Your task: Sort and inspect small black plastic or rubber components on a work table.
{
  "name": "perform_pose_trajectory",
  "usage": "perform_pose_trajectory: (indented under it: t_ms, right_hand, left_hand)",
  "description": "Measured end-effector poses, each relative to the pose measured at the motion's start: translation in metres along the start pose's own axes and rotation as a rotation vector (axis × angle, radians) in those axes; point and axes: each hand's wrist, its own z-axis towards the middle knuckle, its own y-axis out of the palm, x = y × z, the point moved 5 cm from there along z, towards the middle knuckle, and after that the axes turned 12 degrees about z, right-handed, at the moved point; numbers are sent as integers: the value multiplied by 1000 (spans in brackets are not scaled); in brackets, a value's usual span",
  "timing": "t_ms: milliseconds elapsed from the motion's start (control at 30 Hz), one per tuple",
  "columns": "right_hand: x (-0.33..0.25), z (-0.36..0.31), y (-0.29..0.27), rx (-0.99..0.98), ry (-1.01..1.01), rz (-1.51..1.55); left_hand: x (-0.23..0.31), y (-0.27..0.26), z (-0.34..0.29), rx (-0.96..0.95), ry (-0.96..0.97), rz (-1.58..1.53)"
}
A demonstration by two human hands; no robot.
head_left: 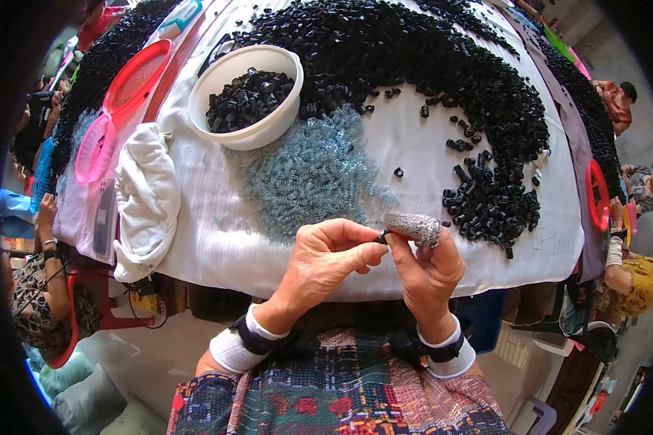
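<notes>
In front of me, my left hand [326, 261] and my right hand [426, 279] meet at their fingertips, both closed in a pinch. Between them is a small black plastic piece [383, 237], mostly covered by the fingers. A grey knitted cover [415, 228] wraps a finger of my right hand. Just beyond my hands lies a heap of small, clear bluish pieces [308, 174], too fine to tell their kind. Loose black plastic pieces [486, 199] are spread to the right of my hands, joining a large black heap [384, 51] at the back.
A white bowl [294, 98] holding black pieces stands back left on the white cloth [210, 246]. Left of it lie a bunched white cloth [146, 196], a pink basket [94, 148] and a red sieve [134, 80]. Other people sit along both sides.
</notes>
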Motion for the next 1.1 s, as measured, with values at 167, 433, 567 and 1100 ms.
perform_pose_trajectory:
  t_ms: [167, 433, 567, 1100]
  right_hand:
    - [-16, 2, 7, -143, -174, -222]
    - [-20, -2, 13, -256, -358, -331]
    - [-20, -3, 17, -299, -393, -381]
    - [-2, -6, 17, -354, -308, -390]
  left_hand:
    - [-3, -1, -1, 15, 10, -13]
    - [-9, -3, 0, 28, 11, -11]
    - [-13, -3, 1, 34, -33, -22]
    - [-12, -6, 6, -15, -115, -36]
